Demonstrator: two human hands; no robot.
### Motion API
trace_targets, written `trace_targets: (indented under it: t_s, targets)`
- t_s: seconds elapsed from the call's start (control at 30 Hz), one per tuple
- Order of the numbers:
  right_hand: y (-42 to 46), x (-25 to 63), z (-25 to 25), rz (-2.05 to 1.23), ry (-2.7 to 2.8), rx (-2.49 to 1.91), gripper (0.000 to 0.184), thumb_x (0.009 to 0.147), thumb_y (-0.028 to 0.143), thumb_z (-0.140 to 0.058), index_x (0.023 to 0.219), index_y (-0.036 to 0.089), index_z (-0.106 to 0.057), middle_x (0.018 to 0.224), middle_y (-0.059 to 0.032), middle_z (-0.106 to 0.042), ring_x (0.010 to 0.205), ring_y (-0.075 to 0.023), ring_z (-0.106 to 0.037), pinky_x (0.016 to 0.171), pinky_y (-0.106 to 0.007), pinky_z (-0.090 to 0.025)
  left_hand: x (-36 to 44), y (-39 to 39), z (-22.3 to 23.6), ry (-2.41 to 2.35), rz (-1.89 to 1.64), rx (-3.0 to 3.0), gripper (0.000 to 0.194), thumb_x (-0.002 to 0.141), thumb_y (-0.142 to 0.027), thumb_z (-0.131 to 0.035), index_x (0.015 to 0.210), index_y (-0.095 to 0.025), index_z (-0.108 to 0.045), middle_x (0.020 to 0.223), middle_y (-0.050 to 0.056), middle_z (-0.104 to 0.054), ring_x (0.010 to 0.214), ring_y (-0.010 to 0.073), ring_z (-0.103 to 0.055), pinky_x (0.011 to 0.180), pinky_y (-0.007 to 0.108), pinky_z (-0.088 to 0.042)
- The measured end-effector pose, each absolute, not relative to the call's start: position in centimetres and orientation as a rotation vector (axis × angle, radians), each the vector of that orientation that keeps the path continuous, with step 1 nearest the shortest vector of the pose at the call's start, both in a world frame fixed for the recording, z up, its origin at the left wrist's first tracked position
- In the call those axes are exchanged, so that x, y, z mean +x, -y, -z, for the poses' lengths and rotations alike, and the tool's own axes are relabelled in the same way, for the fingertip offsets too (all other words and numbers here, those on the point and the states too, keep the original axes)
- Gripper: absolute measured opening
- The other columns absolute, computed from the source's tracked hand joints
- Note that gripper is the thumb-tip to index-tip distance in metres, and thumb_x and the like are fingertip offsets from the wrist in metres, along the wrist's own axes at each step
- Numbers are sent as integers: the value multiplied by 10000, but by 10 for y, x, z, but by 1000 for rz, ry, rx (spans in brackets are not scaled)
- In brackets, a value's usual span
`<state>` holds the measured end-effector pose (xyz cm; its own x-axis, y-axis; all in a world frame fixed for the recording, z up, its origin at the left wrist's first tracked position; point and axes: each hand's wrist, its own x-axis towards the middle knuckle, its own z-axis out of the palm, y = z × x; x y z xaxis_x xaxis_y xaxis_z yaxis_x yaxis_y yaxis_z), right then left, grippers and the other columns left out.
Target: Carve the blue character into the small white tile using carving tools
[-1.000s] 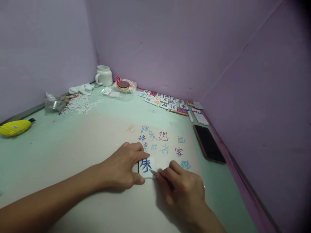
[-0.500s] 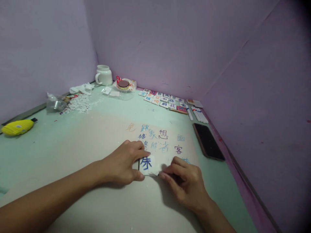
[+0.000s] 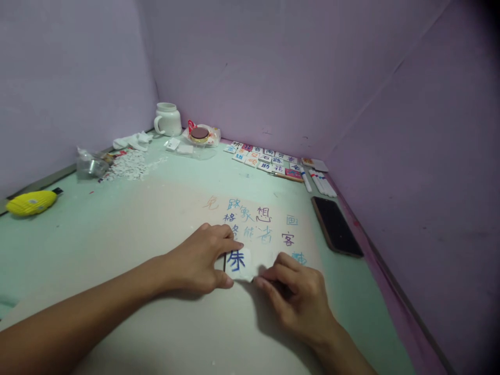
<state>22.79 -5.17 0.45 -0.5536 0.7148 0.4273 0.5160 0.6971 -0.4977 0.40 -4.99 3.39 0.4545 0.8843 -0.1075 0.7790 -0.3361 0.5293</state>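
Observation:
A small white card [image 3: 239, 262] with a blue character lies on a beige sheet [image 3: 172, 219] covered in written characters. My left hand [image 3: 199, 260] presses down on the card's left side, thumb and forefinger closed on its edges. My right hand [image 3: 292, 294] sits just to the right of the card, fingers pinched on a thin tool that is mostly hidden. Its fingertips touch the card's lower right corner.
A black phone [image 3: 336, 226] lies to the right, with white markers [image 3: 321, 185] and rows of character tiles [image 3: 265, 159] behind it. At the back left stand a white mug [image 3: 167, 120], a round tin [image 3: 200, 134], white scraps [image 3: 128, 165] and a yellow knife [image 3: 31, 202]. Purple walls enclose the green table.
My right hand has drawn back and turned, taking the tool's tip from the card's right edge down to its lower right corner. The left hand has stayed on the card.

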Motion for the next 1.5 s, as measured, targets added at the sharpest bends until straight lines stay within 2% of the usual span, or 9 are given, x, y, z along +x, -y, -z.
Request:
trace_targets:
  t_s: [0.2, 0.43, 0.7, 0.87, 1.03, 1.17, 1.27, 1.37, 1.5]
  targets:
    - [53, 224, 1, -116, 2308, -1043, 220, 856, 258, -550, 697, 186, -685, 591, 12, -524, 421, -87, -454, 421, -241, -270, 3, 50, -32, -1375, -296, 2196, 578, 657, -294, -764, 1209, -189, -634, 1011, 67, -568, 879, 246, -535, 864, 437, -410]
    - [54, 226, -5, -484, 2286, -920, 205, 836, 276, -586, 671, 191, -671, 586, 21, -513, 454, -88, -476, 443, -228, -314, 2, 50, -30, -1366, -297, 2204, 579, 665, -323, -756, 1218, -206, -628, 1011, 66, -567, 885, 249, -532, 861, 431, -409]
    - [54, 224, 0, -93, 2294, -1017, 218, 856, 243, -551, 700, 180, -690, 586, 10, -531, 424, -91, -459, 420, -244, -279, 2, 50, -31, -1366, -300, 2218, 570, 675, -332, -759, 1218, -226, -626, 1039, 66, -573, 910, 252, -535, 877, 431, -409]
    - [56, 225, -3, -439, 2344, -886, 186, 826, 261, -594, 674, 191, -675, 592, 18, -521, 447, -89, -466, 435, -240, -305, 2, 50, -30, -1361, -306, 2218, 558, 677, -336, -751, 1208, -212, -633, 1026, 72, -570, 906, 251, -534, 880, 442, -405]
    - [48, 227, 0, -420, 2039, -967, 153, 837, 216, -604, 705, 184, -674, 586, 22, -520, 468, -89, -476, 429, -217, -342, 2, 49, -32, -1348, -278, 2220, 559, 683, -310, -741, 1218, -211, -615, 1044, 77, -563, 946, 260, -532, 907, 450, -400]
    - [41, 227, 2, -439, 1854, -1058, 190, 842, 226, -599, 656, 194, -620, 584, 23, -536, 509, -103, -483, 453, -217, -370, -1, 51, -27, -1347, -362, 2172, 477, 688, -236, -692, 1156, -189, -612, 1038, 72, -543, 918, 245, -531, 869, 434, -446]
    - [40, 228, 3, -442, 1763, -1093, 203, 852, 252, -593, 657, 194, -604, 590, 24, -535, 524, -107, -487, 465, -219, -378, -6, 57, -19, -1273, -734, 2262, 405, 771, -173, -587, 1174, -155, -550, 1084, 105, -507, 955, 235, -540, 841, 392, -491]
    - [39, 227, 4, -445, 1708, -1108, 212, 851, 268, -595, 654, 191, -603, 591, 25, -533, 528, -107, -487, 472, -220, -380, -12, 62, -12, -1207, -1151, 2530, 418, 871, -83, -440, 1272, -201, -448, 1122, 119, -494, 1019, 224, -531, 863, 373, -496]
    - [38, 226, 4, -450, 1699, -1093, 206, 842, 262, -605, 650, 187, -610, 584, 30, -528, 513, -100, -471, 469, -216, -367, -14, 59, -12, -1056, -885, 2641, 400, 882, -20, -361, 1225, -202, -454, 1042, 103, -524, 927, 198, -557, 780, 328, -525]
